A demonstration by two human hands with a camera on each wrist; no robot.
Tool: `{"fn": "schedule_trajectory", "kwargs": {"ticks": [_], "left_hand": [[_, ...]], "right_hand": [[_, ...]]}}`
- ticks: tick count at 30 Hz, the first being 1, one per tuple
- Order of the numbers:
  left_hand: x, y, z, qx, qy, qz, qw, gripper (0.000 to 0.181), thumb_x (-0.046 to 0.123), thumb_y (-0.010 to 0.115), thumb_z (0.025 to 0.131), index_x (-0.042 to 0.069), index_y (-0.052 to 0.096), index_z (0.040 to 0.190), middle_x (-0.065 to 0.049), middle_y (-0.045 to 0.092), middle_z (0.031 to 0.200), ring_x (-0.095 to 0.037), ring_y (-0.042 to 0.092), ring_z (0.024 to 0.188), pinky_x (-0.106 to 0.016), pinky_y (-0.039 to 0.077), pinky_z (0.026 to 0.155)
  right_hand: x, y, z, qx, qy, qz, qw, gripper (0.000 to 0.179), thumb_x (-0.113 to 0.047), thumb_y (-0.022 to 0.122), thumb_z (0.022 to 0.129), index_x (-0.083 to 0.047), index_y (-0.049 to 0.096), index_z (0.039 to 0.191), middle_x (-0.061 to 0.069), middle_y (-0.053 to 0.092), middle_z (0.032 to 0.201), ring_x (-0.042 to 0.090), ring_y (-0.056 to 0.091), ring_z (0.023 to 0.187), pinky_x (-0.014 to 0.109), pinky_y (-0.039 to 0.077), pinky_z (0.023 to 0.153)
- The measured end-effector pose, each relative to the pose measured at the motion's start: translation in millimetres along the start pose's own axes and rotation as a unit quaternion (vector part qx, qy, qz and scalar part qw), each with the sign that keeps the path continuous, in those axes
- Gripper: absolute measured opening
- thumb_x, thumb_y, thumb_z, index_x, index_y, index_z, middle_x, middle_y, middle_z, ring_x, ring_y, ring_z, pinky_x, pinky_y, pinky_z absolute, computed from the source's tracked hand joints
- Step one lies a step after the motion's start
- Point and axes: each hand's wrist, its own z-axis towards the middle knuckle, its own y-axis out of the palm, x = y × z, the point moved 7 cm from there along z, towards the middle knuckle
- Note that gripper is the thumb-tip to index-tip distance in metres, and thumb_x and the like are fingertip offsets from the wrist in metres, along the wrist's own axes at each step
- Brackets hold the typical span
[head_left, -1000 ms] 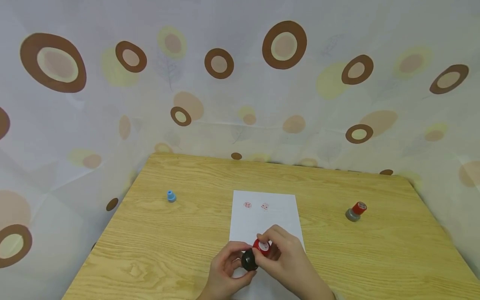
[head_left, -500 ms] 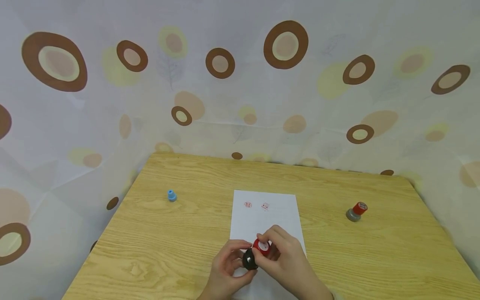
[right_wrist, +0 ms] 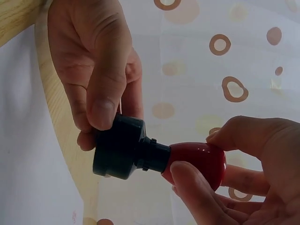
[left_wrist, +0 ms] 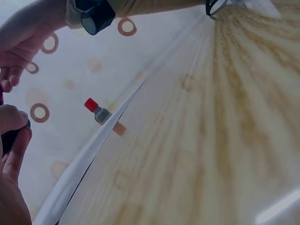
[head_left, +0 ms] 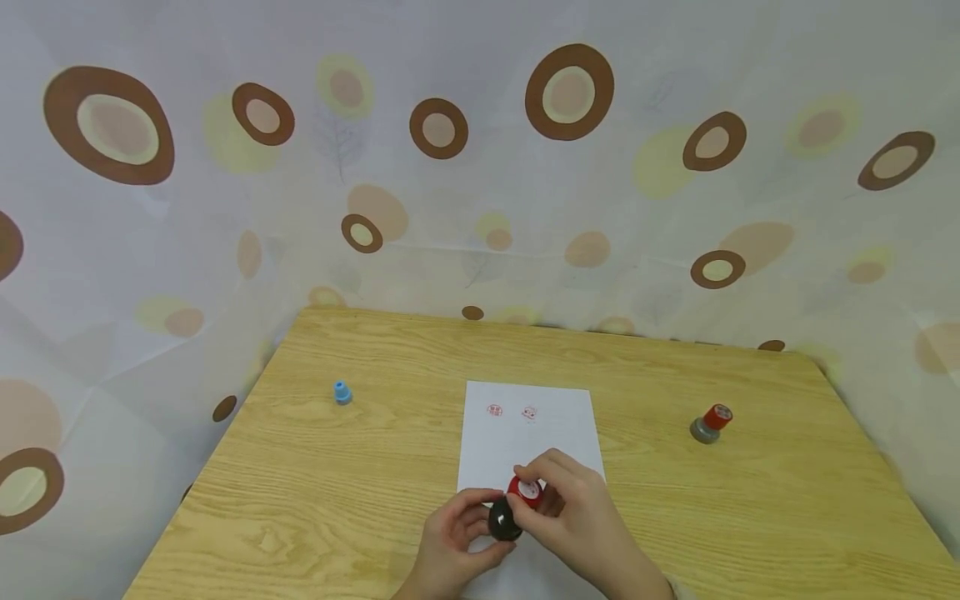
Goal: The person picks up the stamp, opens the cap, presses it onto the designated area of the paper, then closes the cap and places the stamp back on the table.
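Both hands hold one stamp above the paper. My left hand (head_left: 448, 542) grips its wide black base (right_wrist: 123, 150) between thumb and fingers. With thumb and fingertips, my right hand (head_left: 573, 521) pinches the rounded red handle (right_wrist: 199, 161), which has a pale printed label on its end. A short black neck (right_wrist: 157, 155) joins the two parts, so the stamp lies sideways between the hands. Under them is a white sheet of paper (head_left: 528, 442) bearing two small red prints, its near part partly hidden by the hands. In the left wrist view the stamp is mostly cut off.
A second stamp (head_left: 711, 423), red on top with a grey base, stands on the wooden table (head_left: 360, 475) to the right. At the left is a small light-blue cone-shaped piece (head_left: 342, 392). A patterned cloth (head_left: 480, 167) hangs behind the table and along its sides.
The black base has shifted very slightly to the right in the head view, with the left hand a little lower. Both hands keep their hold on the stamp.
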Motion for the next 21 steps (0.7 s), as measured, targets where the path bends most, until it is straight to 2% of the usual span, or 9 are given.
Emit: {"fn": "schedule_trajectory", "kwargs": {"ticks": [2,5,9,15,21], "left_hand": [[0.4,-0.3,-0.1,-0.001,0.004,0.016,0.9999,0.052,-0.013,0.076,0.078,-0.01,0.054,0.126,-0.024,0.064,0.113,-0.016,0.067,0.095,-0.036,0.058,0.078],[3.0,0.0,0.6,-0.005,0.026,0.036,0.999,0.054,-0.016,0.076,0.076,-0.01,0.054,0.125,-0.026,0.062,0.114,-0.017,0.067,0.095,-0.036,0.059,0.076],[6.2,0.0,1.9,-0.002,0.046,0.027,0.9985,0.055,-0.02,0.074,0.075,-0.013,0.053,0.125,-0.031,0.061,0.112,-0.016,0.066,0.095,-0.036,0.059,0.076],[6.0,-0.4,2.1,0.008,0.024,0.004,0.9997,0.056,-0.018,0.074,0.076,-0.014,0.051,0.126,-0.028,0.06,0.115,-0.014,0.064,0.097,-0.032,0.057,0.081],[3.9,-0.2,2.4,0.008,0.021,0.025,0.9995,0.055,-0.017,0.075,0.076,-0.012,0.052,0.126,-0.025,0.059,0.117,-0.016,0.065,0.096,-0.033,0.058,0.08]], "right_hand": [[-0.9,0.6,0.1,-0.001,-0.005,0.0,1.0,0.027,0.005,0.08,0.073,-0.015,0.067,0.087,-0.008,0.062,0.085,0.0,0.052,0.059,0.015,0.048,0.052],[-1.5,1.4,-0.3,0.0,-0.008,-0.003,1.0,0.027,0.005,0.08,0.073,-0.014,0.066,0.085,-0.008,0.062,0.085,0.001,0.052,0.059,0.015,0.048,0.052],[-0.6,1.2,-0.7,0.006,-0.003,-0.006,1.0,0.027,0.005,0.08,0.073,-0.014,0.065,0.085,-0.007,0.063,0.087,0.001,0.053,0.06,0.014,0.048,0.052],[1.1,-0.9,-0.4,0.019,0.006,-0.006,0.9998,0.029,0.007,0.08,0.071,-0.012,0.063,0.084,-0.005,0.065,0.088,0.001,0.054,0.061,0.015,0.05,0.052],[4.2,2.7,-1.1,-0.009,0.017,0.001,0.9998,0.027,0.001,0.082,0.075,-0.013,0.067,0.093,-0.007,0.063,0.088,0.001,0.055,0.063,0.018,0.051,0.052]]}}
